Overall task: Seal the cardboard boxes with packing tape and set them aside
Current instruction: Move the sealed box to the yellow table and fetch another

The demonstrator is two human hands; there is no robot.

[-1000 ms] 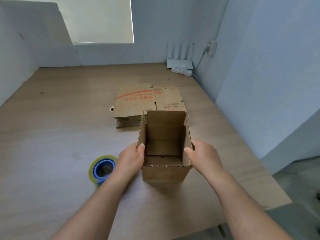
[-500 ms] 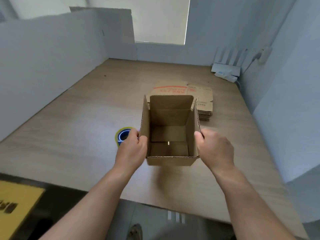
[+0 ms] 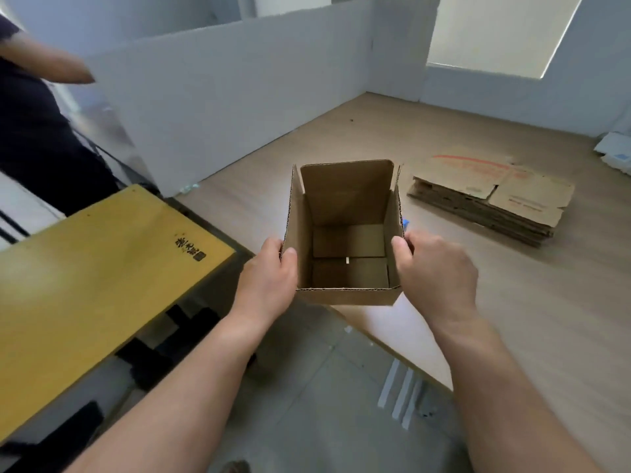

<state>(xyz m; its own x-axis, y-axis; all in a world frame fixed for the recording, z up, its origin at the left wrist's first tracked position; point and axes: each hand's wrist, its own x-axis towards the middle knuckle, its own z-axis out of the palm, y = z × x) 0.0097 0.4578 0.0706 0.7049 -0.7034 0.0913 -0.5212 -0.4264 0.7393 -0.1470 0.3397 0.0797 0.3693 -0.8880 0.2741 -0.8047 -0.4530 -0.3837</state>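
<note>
Left grip (image 3: 269,281), right grip (image 3: 440,274) clamp open box (image 3: 345,297); wooden table (image 3: 375,131), white partition (image 3: 239,97).

Bare surface (image 3: 358,131) lies open at upper middle, beyond the box (image 3: 345,196). A white partition (image 3: 239,83) walls the upper left, a stack of flattened cartons (image 3: 491,206) blocks the right, a yellow board (image 3: 88,274) the left.

box (image 3: 345,233): brown cardboard, top flaps open, upright, held off table edge | flat boxes (image 3: 491,196): stacked right
</note>
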